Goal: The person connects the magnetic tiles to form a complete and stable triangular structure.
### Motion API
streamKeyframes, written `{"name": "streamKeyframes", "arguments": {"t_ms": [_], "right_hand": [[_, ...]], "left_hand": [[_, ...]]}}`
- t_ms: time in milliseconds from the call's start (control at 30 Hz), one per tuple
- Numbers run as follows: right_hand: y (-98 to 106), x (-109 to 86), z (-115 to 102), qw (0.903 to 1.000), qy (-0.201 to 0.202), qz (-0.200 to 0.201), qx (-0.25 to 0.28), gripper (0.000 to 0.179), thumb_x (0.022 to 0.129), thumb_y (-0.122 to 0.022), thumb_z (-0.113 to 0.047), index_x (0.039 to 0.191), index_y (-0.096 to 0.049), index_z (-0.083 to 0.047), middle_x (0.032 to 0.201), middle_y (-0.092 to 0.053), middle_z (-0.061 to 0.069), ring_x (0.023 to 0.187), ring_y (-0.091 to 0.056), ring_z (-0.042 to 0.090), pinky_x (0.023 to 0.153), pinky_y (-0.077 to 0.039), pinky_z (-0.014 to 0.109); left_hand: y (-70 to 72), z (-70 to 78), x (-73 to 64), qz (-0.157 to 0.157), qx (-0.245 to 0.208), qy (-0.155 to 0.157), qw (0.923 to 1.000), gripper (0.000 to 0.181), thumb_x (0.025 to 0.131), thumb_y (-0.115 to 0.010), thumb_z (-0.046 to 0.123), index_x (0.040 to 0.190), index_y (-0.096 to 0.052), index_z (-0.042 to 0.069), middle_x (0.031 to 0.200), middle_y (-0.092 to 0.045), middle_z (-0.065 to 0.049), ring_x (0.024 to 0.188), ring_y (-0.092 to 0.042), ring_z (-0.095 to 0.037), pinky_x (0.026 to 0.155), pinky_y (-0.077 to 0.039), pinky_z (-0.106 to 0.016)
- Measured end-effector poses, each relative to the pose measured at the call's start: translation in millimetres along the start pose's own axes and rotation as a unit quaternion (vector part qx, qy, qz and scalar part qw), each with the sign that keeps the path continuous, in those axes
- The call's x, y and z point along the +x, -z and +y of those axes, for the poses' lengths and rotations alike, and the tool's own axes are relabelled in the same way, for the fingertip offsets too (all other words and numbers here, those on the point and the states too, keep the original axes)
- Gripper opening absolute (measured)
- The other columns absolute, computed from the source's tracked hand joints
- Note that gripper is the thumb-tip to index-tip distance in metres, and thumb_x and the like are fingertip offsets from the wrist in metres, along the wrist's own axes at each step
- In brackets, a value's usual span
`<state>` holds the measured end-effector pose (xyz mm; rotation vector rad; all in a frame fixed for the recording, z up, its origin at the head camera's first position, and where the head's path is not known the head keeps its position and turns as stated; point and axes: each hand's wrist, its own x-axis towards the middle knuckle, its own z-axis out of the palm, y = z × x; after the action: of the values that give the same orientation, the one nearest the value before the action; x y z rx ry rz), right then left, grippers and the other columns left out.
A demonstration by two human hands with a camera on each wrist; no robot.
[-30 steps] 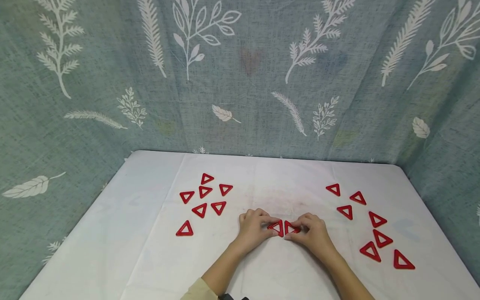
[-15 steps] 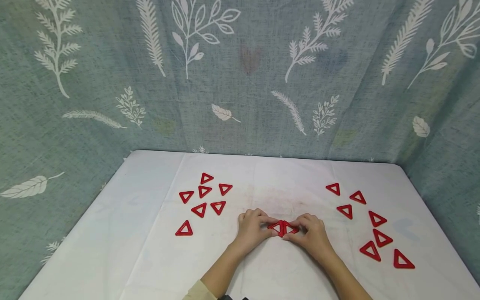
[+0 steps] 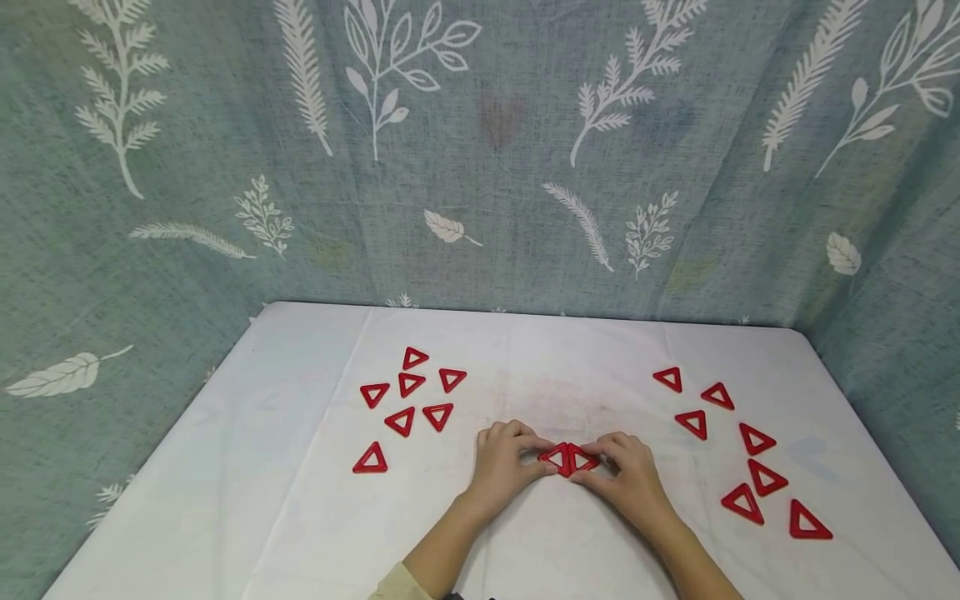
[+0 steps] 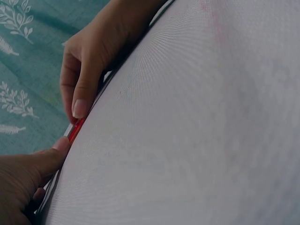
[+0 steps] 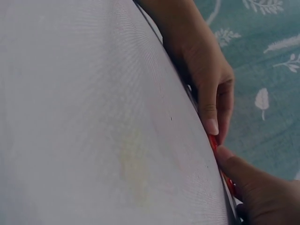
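Near the front middle of the table, my left hand (image 3: 504, 467) pinches a red hollow triangle (image 3: 564, 460) between thumb and fingers. Opposite it, my right hand (image 3: 628, 479) pinches a second red triangle (image 3: 573, 460) in the same way. The two pieces meet along their straight sides, with their points facing outward under the fingertips. From the left wrist, a red edge (image 4: 75, 132) shows low against the white surface between both thumbs. The right wrist view shows a thin strip of red (image 5: 213, 141) at the fingertips.
Several loose red triangles (image 3: 400, 421) lie scattered to the left on the white-covered table (image 3: 315, 533). More red triangles (image 3: 756, 439) are spread out on the right. A green leaf-patterned curtain (image 3: 510, 242) stands behind the table and along its sides.
One second ago a narrow gap parted the two held triangles. The right hand's piece has since come leftward against the left one. Both hands keep their grip; the loose triangles stay put.
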<state>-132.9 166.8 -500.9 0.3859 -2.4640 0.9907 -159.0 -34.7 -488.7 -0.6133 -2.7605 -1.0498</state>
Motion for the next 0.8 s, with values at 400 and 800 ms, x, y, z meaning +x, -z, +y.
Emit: {"name": "streamKeyframes", "arguments": {"t_ms": [400,800], "right_hand": [[18.5,-13.6,-6.7,0.9962,-0.079,-0.022,0.029,0.04,0.06,-0.088,-0.017,0.096,-0.072,-0.012,0.091,-0.065,-0.007,0.083,-0.057,0.008,0.073,-0.049,0.022],[33.2,-25.1,-10.1,0.9967,-0.076,-0.008,0.028,0.043,0.061,-0.088,-0.011,0.1,-0.071,-0.011,0.094,-0.066,-0.006,0.087,-0.061,0.009,0.08,-0.044,0.008]], "left_hand": [[-2.0,-1.6,0.3,0.002,-0.006,0.005,1.0,0.026,0.074,-0.079,0.034,0.098,-0.076,0.026,0.091,-0.057,0.011,0.088,-0.046,-0.01,0.085,-0.029,-0.038],[0.2,0.3,-0.2,-0.008,-0.011,0.012,0.9998,0.027,0.073,-0.079,0.034,0.099,-0.075,0.027,0.091,-0.057,0.012,0.087,-0.045,-0.009,0.087,-0.029,-0.04]]}}
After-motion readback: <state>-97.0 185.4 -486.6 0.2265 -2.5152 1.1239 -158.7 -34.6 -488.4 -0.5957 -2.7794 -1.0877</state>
